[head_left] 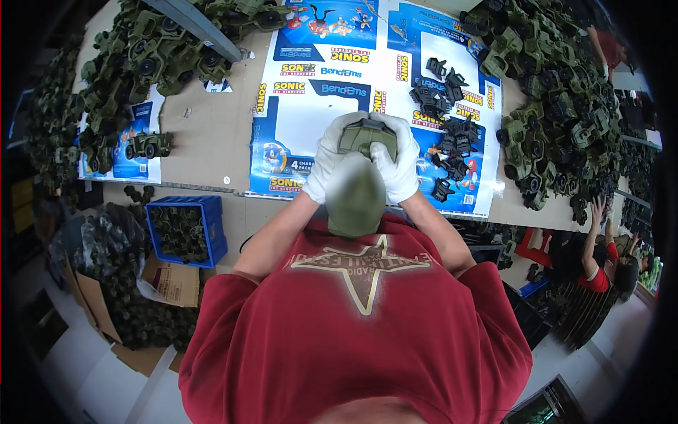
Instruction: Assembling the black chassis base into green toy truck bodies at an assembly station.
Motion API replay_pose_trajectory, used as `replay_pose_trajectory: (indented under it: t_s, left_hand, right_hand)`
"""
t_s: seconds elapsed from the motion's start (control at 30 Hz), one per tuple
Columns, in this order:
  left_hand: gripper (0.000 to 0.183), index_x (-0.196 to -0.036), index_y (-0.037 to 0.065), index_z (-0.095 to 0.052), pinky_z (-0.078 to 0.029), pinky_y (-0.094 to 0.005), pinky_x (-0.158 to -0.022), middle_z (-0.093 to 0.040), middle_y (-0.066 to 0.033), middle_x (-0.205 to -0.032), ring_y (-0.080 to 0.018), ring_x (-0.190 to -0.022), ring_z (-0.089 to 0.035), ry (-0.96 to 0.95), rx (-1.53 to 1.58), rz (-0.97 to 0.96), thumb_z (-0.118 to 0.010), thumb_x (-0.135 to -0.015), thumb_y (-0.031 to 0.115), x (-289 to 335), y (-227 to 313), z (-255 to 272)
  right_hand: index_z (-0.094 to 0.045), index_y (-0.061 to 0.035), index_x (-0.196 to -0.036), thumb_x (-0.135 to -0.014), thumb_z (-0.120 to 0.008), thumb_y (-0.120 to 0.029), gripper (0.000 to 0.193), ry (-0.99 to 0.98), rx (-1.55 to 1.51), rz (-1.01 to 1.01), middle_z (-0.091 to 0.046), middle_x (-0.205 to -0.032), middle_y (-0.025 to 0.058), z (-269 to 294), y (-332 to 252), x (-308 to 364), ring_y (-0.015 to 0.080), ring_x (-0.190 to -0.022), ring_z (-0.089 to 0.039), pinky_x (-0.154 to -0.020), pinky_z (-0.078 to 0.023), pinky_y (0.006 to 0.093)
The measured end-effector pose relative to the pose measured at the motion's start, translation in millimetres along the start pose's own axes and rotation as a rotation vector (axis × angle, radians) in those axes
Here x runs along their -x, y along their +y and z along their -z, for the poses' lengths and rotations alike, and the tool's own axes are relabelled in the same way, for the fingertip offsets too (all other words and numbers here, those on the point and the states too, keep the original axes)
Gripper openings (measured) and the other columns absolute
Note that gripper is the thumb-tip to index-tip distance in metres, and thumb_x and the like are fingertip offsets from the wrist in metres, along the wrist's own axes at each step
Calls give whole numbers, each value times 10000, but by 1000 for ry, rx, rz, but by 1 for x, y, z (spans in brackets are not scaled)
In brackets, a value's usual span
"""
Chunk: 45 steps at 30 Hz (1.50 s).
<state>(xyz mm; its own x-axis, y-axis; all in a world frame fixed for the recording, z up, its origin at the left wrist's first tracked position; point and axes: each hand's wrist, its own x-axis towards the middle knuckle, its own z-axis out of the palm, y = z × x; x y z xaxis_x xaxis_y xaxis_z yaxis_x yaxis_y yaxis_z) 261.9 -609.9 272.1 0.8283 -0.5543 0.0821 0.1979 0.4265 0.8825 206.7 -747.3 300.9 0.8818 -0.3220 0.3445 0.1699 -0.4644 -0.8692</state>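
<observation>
My left hand (329, 150) and my right hand (401, 161), both in white gloves, are closed around an olive-green toy vehicle body (361, 137). They hold it above a blue-and-white printed sheet (318, 116) on the table, the right thumb pressing on its near side. A blurred green oval shape (357, 198), close to the camera, hides the near part of my grip. To the right of my right hand, several small black plastic parts (459, 138) lie loose on the sheet.
Piles of green toy jeeps (180, 60) (540, 106) flank the sheet. One jeep (147, 145) stands apart at left. A grey metal bar (194, 27) crosses the far left. Below the table edge are a blue crate (221, 230) and cardboard box (173, 283). Another person's arm (593, 244) reaches in at right.
</observation>
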Motion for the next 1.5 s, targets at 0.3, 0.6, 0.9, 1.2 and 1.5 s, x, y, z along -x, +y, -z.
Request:
replay_pose_trajectory:
  t_s: [0.3,0.6,0.9,1.2,1.5]
  left_hand:
    - [624,-1322,11,-508,-427,-379,-998,-535,-224,-1277,-327,-1155,-560,153,-689,371,-651,-903,451,-2,2,42]
    - [1003,-1433,-71,-315,-357,-391,-1108,-340,-267,-1478,-336,-1320,-434,1648,-1019,198,-783,-743,487,21,154,307]
    - [525,-1166,26,-661,-492,-400,-817,-675,-80,-1069,-186,-979,-605,1257,-386,482,-782,-770,348,47,132,374]
    - [384,-1196,7,-629,-520,-328,-794,-671,-56,-1047,-155,-896,-632,296,186,489,-677,-883,225,65,3,157]
    - [500,-1344,-61,-515,-402,-310,-1041,-574,-219,-1331,-284,-1228,-560,67,-897,547,-532,-882,130,8,19,127]
  right_hand:
    - [-669,-5,-1142,-992,-537,-235,304,77,412,-187,-691,-1080,144,42,134,-3,224,-993,-645,-915,-491,342]
    - [-237,-98,-1502,-958,-518,-459,711,801,-938,-277,-182,-1610,51,411,119,-100,336,-1425,-268,-1120,-222,668]
    - [-588,-15,-1265,-956,-599,-426,515,234,-342,-1029,-638,-1203,101,151,140,25,243,-1107,-608,-899,-481,384]
    - [-656,-55,-1206,-960,-615,-342,380,271,38,-895,-688,-947,42,117,124,39,104,-768,-617,-695,-499,262]
    - [-734,-99,-1054,-847,-705,-397,364,21,699,-1026,-730,-980,128,157,100,76,266,-860,-697,-776,-531,351]
